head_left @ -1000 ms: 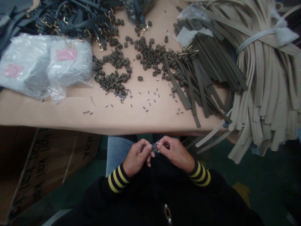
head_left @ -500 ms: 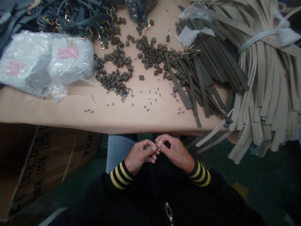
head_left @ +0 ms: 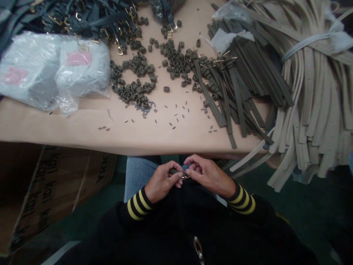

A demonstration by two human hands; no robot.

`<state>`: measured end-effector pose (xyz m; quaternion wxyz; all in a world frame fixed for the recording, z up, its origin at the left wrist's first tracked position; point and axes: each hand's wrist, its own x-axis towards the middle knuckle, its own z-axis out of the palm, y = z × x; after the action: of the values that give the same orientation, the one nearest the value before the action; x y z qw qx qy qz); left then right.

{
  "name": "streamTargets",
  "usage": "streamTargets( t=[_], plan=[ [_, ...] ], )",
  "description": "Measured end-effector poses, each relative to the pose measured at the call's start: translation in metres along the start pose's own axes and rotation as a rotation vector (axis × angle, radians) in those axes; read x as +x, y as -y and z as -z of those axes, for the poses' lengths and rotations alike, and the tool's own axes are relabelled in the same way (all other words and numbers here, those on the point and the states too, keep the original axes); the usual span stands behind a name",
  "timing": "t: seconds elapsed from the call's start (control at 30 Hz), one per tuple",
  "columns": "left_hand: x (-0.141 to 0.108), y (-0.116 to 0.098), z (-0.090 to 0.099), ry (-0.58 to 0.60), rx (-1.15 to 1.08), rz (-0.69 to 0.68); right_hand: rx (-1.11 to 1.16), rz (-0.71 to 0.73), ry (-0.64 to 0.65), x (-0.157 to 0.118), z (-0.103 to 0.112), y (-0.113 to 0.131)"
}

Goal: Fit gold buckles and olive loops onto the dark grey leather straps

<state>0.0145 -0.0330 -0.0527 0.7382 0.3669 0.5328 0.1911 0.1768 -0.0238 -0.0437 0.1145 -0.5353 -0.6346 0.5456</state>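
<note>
Above my lap, my left hand (head_left: 163, 181) pinches a short dark olive strap (head_left: 173, 171) between thumb and fingers. Most of that strap is hidden by the hand. At its end sits a small gold-coloured buckle (head_left: 185, 177), lying between both sets of fingertips. My right hand (head_left: 211, 176) has curled fingers, with its thumb and fingertip closed at the buckle's right side. On the table ahead lie many dark olive strap loops (head_left: 134, 90) and scattered small metal pins (head_left: 176, 115).
Dark olive straps with buckles (head_left: 217, 92) lie on the table (head_left: 68, 132). A tied bundle of beige straps (head_left: 311, 110) overhangs its right edge. Plastic-wrapped packs (head_left: 84, 70) and dark blue straps (head_left: 96, 25) lie left. A cardboard box (head_left: 63, 180) stands below.
The gold buckle has tipped from upright to lying flatter and lower between my fingertips. My right hand has shifted slightly right, its index finger lifted. My left hand keeps its pinch.
</note>
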Motion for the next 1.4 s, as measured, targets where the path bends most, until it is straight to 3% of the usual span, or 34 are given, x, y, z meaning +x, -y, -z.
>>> streamTargets(
  t=[0.13,0.27,0.37,0.5,0.57,0.7,0.8,0.87,0.97,1.07,1.17,1.3,1.4],
  plan=[
    [0.000,0.001,-0.001,0.033,0.019,0.008,0.104,-0.055,0.113,0.004,-0.001,-0.001],
    [0.006,0.011,0.002,-0.023,-0.116,0.068,0.350,-0.196,0.042,0.008,-0.014,-0.011],
    [0.012,0.020,0.005,-0.091,-0.230,0.136,0.459,-0.217,-0.045,0.013,-0.031,-0.018],
    [0.021,0.030,0.009,-0.141,-0.292,0.195,0.481,-0.222,-0.013,0.019,-0.038,-0.021],
    [0.024,0.033,0.010,-0.143,-0.295,0.209,0.420,-0.197,-0.059,0.014,-0.025,-0.022],
    [0.028,0.035,0.013,-0.134,-0.305,0.220,0.146,-0.178,-0.325,-0.017,0.021,-0.037],
    [0.032,0.036,0.014,-0.129,-0.309,0.228,-0.113,-0.198,-0.175,-0.045,0.036,-0.061],
    [0.033,0.037,0.014,-0.126,-0.303,0.229,-0.253,-0.180,-0.066,-0.057,0.029,-0.075],
    [0.033,0.036,0.013,-0.132,-0.281,0.218,-0.318,-0.145,-0.037,-0.060,0.008,-0.083],
    [0.029,0.031,0.011,-0.115,-0.170,0.135,-0.221,-0.098,-0.061,-0.054,-0.002,-0.073],
    [0.022,0.024,0.006,-0.069,-0.023,0.027,-0.127,-0.022,-0.001,-0.042,-0.002,-0.050],
    [0.014,0.017,-0.003,-0.044,0.040,-0.004,-0.031,0.060,0.043,-0.021,-0.009,-0.023],
    [0.011,0.016,-0.003,-0.041,0.028,-0.012,0.025,0.038,0.016,-0.010,-0.020,-0.017]
  ],
)
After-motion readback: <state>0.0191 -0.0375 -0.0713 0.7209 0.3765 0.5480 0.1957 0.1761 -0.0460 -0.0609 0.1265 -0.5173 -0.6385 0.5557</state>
